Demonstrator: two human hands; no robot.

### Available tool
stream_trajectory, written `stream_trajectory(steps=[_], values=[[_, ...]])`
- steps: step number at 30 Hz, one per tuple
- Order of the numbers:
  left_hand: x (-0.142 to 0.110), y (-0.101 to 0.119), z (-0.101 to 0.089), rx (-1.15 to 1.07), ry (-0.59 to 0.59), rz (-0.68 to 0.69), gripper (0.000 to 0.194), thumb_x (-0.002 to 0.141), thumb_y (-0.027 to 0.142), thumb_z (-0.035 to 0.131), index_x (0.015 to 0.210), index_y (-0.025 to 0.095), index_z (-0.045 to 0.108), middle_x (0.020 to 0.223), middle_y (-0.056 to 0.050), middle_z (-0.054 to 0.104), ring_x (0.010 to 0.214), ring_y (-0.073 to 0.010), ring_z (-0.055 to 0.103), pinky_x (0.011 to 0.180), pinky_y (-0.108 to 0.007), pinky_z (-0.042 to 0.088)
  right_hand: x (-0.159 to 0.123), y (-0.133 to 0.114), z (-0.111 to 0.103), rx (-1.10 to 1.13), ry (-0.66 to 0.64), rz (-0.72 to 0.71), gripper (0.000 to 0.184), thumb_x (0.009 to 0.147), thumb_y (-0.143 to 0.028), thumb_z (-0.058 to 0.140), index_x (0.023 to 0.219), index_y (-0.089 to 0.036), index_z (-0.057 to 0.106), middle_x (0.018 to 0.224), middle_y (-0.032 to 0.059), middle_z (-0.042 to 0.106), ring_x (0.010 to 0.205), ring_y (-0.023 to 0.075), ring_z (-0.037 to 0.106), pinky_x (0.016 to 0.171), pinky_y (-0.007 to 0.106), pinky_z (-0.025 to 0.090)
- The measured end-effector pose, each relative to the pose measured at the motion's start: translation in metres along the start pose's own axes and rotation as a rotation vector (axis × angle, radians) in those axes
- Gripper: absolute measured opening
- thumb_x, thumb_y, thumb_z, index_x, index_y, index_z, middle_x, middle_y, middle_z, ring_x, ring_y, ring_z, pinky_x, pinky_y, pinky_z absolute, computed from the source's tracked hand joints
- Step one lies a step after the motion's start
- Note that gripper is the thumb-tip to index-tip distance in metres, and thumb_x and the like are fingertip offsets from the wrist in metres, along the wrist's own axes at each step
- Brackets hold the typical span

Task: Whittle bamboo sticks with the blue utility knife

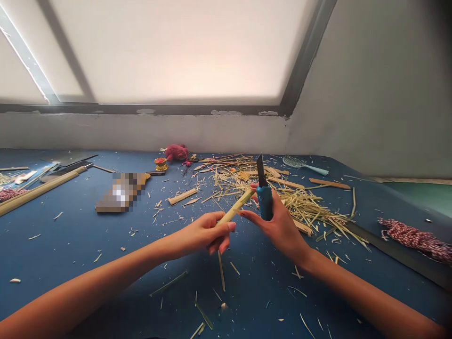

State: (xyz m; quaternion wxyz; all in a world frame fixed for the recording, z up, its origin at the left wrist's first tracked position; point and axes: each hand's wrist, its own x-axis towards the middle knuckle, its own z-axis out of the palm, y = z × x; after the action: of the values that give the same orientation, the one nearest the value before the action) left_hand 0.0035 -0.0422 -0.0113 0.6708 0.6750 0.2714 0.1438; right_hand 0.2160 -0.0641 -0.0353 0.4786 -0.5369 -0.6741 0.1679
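So your left hand (215, 233) has a pale greenish stick (237, 207) in it, fingers curled closed around the near end, thumb lying along it. The stick slants up and away to the right, out in front of you above the blue table (88, 292). Your right hand (280, 228) is wrapped around a utility knife (264, 202) with a teal handle, dark blade pointing up. Your right thumb and a fingertip reach over to the stick's far half; can't tell how firmly they press on it, if at all.

Behind your right hand there's a messy heap of shavings (307, 205), with loose bits scattered all over the table. A pale green hairbrush (296, 162) lies past the heap, and a red-and-white cord bundle (413, 238) sits off to the right. Toward the wall you've got a dark pink figure (177, 152) beside a small gold cup (161, 164). Over on the left, a pair of long rods (45, 190) lies slanted, with a pixelated object (122, 193) between them and your hands.
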Motion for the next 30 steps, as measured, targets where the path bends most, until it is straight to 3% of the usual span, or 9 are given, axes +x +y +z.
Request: stream_trajectory(steps=[7, 17, 24, 30], values=[[-0.002, 0.002, 0.007, -0.037, -0.050, -0.034, 0.032, 0.090, 0.049, 0.045, 0.093, 0.017, 0.043, 0.059, 0.005, 0.057, 0.043, -0.0047, 0.041, 0.044, -0.019, 0.029, 0.002, 0.009, 0.000, -0.051, 0.062, 0.029, 0.049, 0.074, -0.051, 0.068, 0.111, -0.024, 0.051, 0.108, 0.0051, 0.060, 0.094, 0.0224, 0.060, 0.082, 0.039, 0.051], [-0.004, 0.002, 0.007, -0.091, -0.090, -0.035, 0.027, 0.091, 0.045, 0.045, 0.088, 0.018, 0.042, 0.058, 0.005, 0.057, 0.043, -0.0044, 0.039, 0.045, -0.019, 0.028, 0.009, 0.005, -0.012, -0.208, 0.105, -0.179, 0.036, 0.079, -0.044, 0.065, 0.107, -0.024, 0.052, 0.101, 0.0029, 0.063, 0.087, 0.0193, 0.063, 0.079, 0.035, 0.050], [-0.005, 0.003, 0.005, -0.090, -0.095, -0.044, 0.028, 0.089, 0.046, 0.048, 0.087, 0.018, 0.042, 0.058, 0.005, 0.055, 0.044, -0.0049, 0.039, 0.046, -0.020, 0.027, 0.010, 0.009, -0.016, -0.143, 0.105, -0.142, 0.027, 0.081, -0.043, 0.063, 0.098, -0.025, 0.053, 0.095, 0.0021, 0.068, 0.079, 0.0182, 0.067, 0.075, 0.033, 0.053], [-0.005, 0.003, 0.002, -0.085, -0.111, -0.064, 0.030, 0.087, 0.047, 0.049, 0.088, 0.018, 0.043, 0.058, 0.005, 0.055, 0.045, -0.0056, 0.038, 0.047, -0.021, 0.028, 0.011, 0.005, -0.019, -0.111, 0.106, -0.036, 0.031, 0.080, -0.048, 0.061, 0.099, -0.025, 0.055, 0.095, 0.0048, 0.069, 0.081, 0.0220, 0.067, 0.074, 0.038, 0.055]])
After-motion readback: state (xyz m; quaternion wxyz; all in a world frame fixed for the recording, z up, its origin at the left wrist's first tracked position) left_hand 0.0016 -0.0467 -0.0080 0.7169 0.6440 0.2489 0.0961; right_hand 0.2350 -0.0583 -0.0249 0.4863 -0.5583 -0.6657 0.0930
